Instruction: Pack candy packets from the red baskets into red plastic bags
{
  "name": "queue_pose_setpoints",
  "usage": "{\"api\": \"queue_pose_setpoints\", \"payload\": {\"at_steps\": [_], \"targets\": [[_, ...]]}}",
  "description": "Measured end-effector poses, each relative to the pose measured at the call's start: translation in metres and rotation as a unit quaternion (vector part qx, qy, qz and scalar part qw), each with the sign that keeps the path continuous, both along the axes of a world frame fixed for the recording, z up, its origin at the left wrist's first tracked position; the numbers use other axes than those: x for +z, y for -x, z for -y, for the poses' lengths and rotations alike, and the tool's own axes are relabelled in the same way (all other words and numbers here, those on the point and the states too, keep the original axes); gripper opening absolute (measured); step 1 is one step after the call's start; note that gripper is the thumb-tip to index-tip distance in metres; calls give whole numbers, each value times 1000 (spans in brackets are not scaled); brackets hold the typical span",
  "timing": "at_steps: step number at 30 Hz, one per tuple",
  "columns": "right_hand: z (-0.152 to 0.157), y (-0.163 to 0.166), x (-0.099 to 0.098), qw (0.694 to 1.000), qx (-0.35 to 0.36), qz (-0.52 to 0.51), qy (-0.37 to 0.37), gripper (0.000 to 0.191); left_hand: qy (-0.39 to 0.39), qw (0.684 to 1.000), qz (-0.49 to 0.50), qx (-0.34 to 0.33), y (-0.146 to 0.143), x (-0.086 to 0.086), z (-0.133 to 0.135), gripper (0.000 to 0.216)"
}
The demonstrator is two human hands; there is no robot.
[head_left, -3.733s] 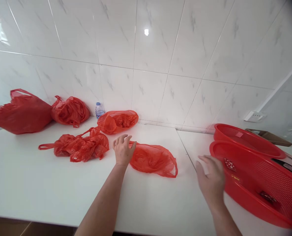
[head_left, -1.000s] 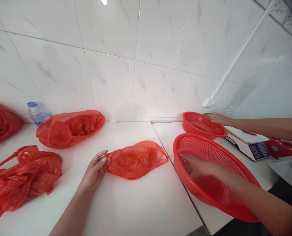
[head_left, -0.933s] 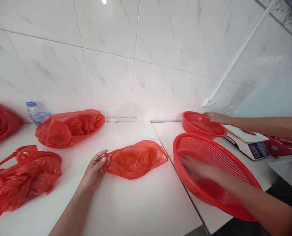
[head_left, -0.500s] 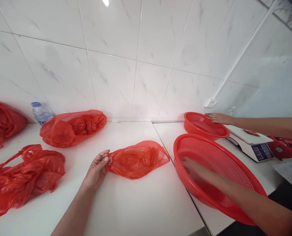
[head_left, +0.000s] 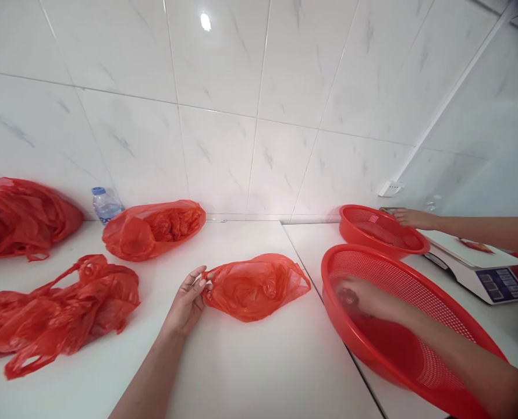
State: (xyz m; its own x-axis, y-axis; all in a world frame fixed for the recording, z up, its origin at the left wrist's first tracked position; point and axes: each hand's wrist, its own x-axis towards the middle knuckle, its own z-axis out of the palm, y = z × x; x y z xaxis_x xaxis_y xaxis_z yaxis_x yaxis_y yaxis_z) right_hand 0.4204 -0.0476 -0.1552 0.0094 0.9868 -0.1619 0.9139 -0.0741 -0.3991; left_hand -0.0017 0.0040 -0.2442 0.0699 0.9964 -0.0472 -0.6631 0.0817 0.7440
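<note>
My left hand (head_left: 188, 301) pinches the left edge of a thin red plastic bag (head_left: 259, 286) that lies flat on the white counter (head_left: 250, 366). My right hand (head_left: 360, 298) reaches inside a large red mesh basket (head_left: 420, 343) at the right; its fingers are curled round a small dark thing that I cannot make out. A second, smaller red basket (head_left: 383, 230) stands behind it.
Other red bags lie to the left: a filled one (head_left: 153, 228) by the wall, a crumpled heap (head_left: 62, 311) and a big one (head_left: 21, 218). A water bottle (head_left: 104, 205) stands by the wall. Another person's hand (head_left: 411, 219) rests by the far basket, beside a scale (head_left: 481, 270).
The view has swung a little to the left. My right hand has closed up inside the big basket. My left hand still holds the bag's edge.
</note>
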Motion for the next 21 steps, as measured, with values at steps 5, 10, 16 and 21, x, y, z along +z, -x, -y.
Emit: {"api": "queue_pose_setpoints", "payload": {"at_steps": [5, 10, 16, 21], "targets": [[-9, 13, 37, 995, 58, -67, -46, 29, -12, 1000, -11, -2, -2, 2, 0, 44], [-17, 84, 61, 978, 179, -102, 21, 38, -22, 999, -22, -15, -3, 3, 0, 48], [-59, 160, 26, 932, 356, -6, 75, 45, -29, 999, -22, -30, -2, 1, 1, 48], [-86, 186, 11, 918, 393, 54, -10, 49, -36, 998, -28, -31, -1, 0, 1, 48]]}}
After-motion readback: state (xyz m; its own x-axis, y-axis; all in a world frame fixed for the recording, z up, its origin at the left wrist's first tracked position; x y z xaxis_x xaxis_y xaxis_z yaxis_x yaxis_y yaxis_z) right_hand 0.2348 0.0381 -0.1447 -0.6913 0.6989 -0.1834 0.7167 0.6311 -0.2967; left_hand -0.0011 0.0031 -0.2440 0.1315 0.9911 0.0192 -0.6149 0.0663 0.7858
